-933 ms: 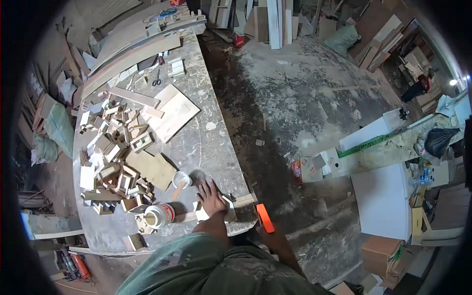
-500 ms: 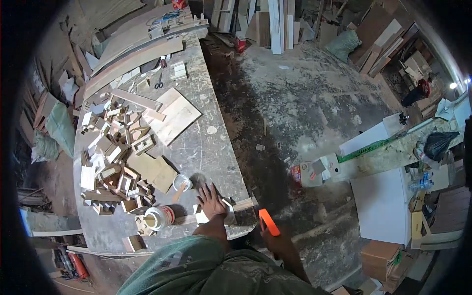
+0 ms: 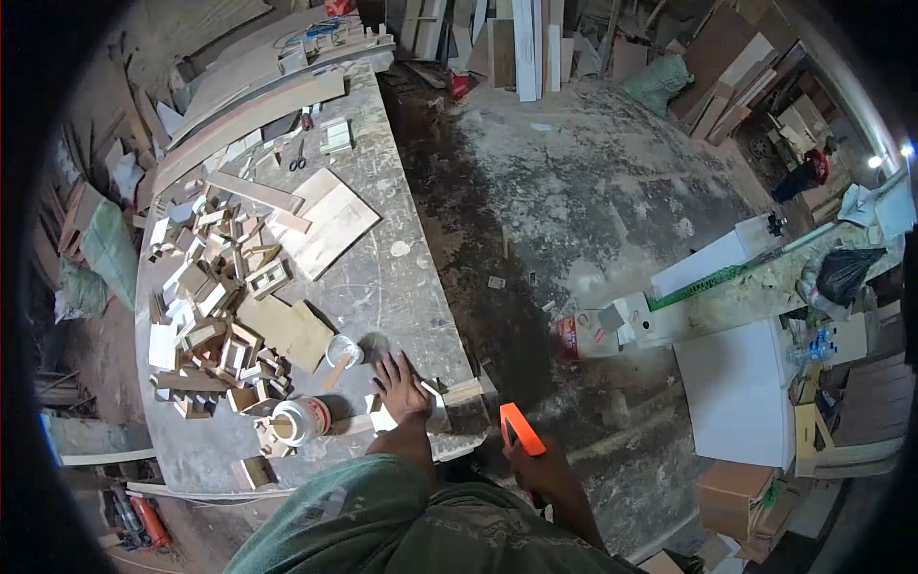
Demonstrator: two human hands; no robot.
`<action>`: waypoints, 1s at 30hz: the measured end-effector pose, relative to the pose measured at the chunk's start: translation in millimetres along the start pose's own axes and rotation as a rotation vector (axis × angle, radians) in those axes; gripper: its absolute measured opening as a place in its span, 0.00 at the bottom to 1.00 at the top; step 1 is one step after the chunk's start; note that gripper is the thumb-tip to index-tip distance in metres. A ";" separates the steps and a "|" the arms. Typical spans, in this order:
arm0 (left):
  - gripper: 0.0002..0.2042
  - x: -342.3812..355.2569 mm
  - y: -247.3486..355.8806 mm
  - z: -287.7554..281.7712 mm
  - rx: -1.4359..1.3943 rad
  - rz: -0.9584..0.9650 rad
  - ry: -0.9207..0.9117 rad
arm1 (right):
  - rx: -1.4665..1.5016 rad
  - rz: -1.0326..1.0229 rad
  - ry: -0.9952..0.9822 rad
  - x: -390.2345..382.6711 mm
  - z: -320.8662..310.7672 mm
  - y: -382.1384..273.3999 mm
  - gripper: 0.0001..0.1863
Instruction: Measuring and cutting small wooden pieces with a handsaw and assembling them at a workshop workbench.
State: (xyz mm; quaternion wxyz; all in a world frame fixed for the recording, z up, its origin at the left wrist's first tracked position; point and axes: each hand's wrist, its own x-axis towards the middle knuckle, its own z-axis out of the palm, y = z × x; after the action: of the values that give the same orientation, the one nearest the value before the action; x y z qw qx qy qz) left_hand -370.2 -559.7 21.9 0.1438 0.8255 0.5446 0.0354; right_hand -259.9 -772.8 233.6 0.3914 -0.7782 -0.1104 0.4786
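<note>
My left hand (image 3: 405,390) lies palm down with its fingers spread, pressing on a small pale wooden piece (image 3: 381,413) near the bench's near right corner. Part of that piece is hidden under the palm. A wooden strip (image 3: 465,391) lies by the bench edge, right of this hand. Beyond the edge, my right hand (image 3: 537,471) is closed around an orange tool (image 3: 519,428) shaped like a nail gun; its lower part is hidden by the hand. Left of my left hand stand a small white cup (image 3: 345,348) with a flat wooden stick (image 3: 337,372) and an opened white tub (image 3: 308,421).
Many small wooden frames and blocks (image 3: 212,297) are heaped on the bench (image 3: 382,287)'s left side. A square board (image 3: 330,230) and scissors (image 3: 297,161) lie farther back. On the right are a white panel (image 3: 732,392) and a cardboard box (image 3: 732,497). A person (image 3: 808,174) is far right.
The view has shifted slightly, so the bench appears a little farther left. My left hand stays pressed on the wooden piece, and the orange tool remains in my right hand beside the bench edge.
</note>
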 end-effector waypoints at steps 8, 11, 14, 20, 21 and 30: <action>0.35 1.7 1.8 2.5 0.017 0.002 -0.028 | -0.087 -0.054 -0.024 15.0 2.8 20.4 0.13; 0.35 -3.7 2.4 -0.3 0.016 0.025 -0.043 | -0.016 0.112 -0.042 19.5 7.4 20.7 0.13; 0.35 -0.5 3.1 -3.0 -0.001 0.013 -0.029 | 0.037 -0.049 0.003 26.9 -3.6 33.0 0.15; 0.33 -4.2 1.4 3.6 0.025 0.021 -0.030 | 0.098 -0.026 -0.059 24.8 3.6 26.4 0.16; 0.33 -2.4 0.6 3.7 0.002 0.021 -0.014 | 0.129 -0.013 -0.040 14.7 -1.9 8.4 0.16; 0.34 2.5 3.3 5.8 0.031 0.001 -0.054 | 0.319 -0.053 -0.011 15.2 -4.1 31.0 0.10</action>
State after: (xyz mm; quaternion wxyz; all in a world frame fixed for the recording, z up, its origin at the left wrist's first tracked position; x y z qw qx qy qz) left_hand -365.0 -559.8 17.0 0.1456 0.8287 0.5404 0.0048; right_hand -254.9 -787.3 202.4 0.5219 -0.7003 -0.0556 0.4838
